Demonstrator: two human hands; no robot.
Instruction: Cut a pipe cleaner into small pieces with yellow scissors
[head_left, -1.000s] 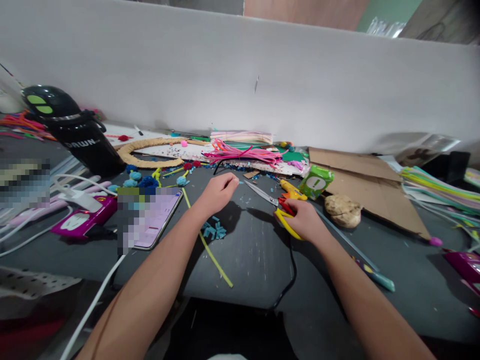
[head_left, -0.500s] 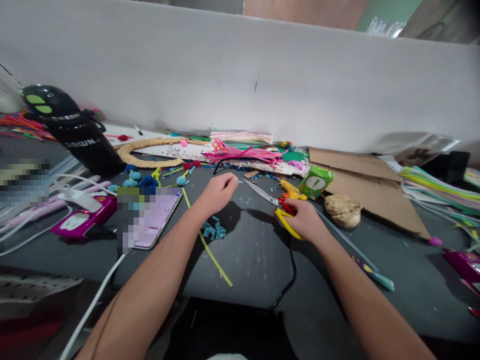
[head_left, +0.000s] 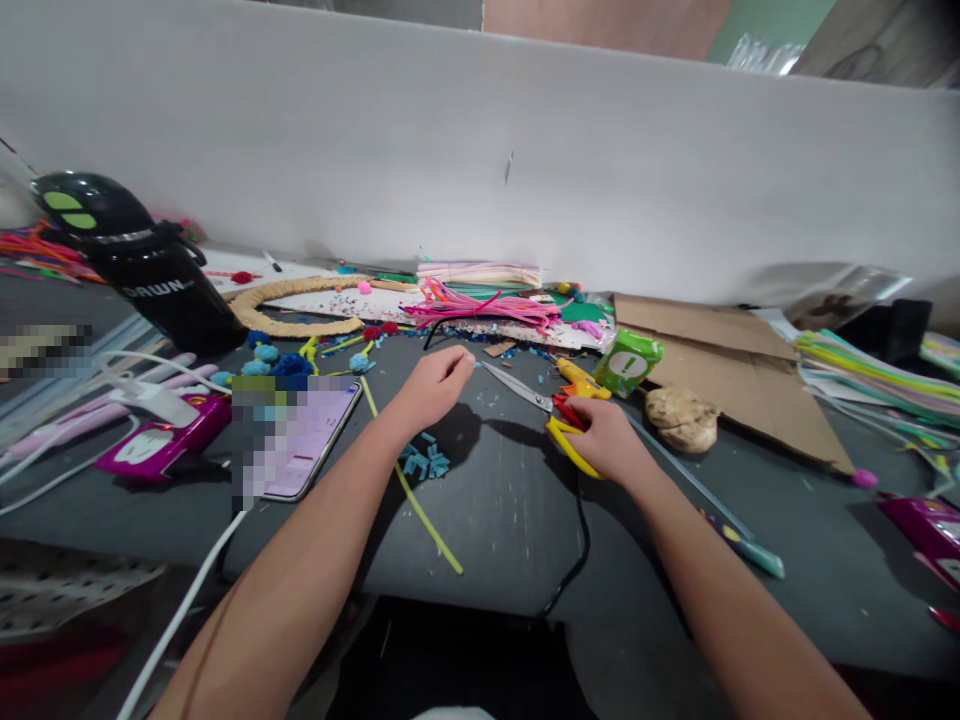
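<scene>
Taking the yellow-handled steel scissors [head_left: 541,410] as landmark: left of them, a small heap of cut blue foam bits [head_left: 424,462] and, farther left, a flat phone [head_left: 306,448]; right of them, a green pouch [head_left: 627,363] and a brown cardboard sheet [head_left: 720,365]; behind them, a pink pipe-cleaner bundle [head_left: 487,304].

Black bottle [head_left: 142,262] w/ green buttons stands far left of the fingers, near a woven ring [head_left: 289,305]. Phone [head_left: 307,440] lies left of the fingers, beside a magenta device [head_left: 161,445]. Pink strips [head_left: 487,305] lie just beyond the fingers, at the white wall [head_left: 480,150]. Green packet [head_left: 628,363], a brown lump [head_left: 682,420] & cardboard [head_left: 735,375] lie right of the fingers.
</scene>
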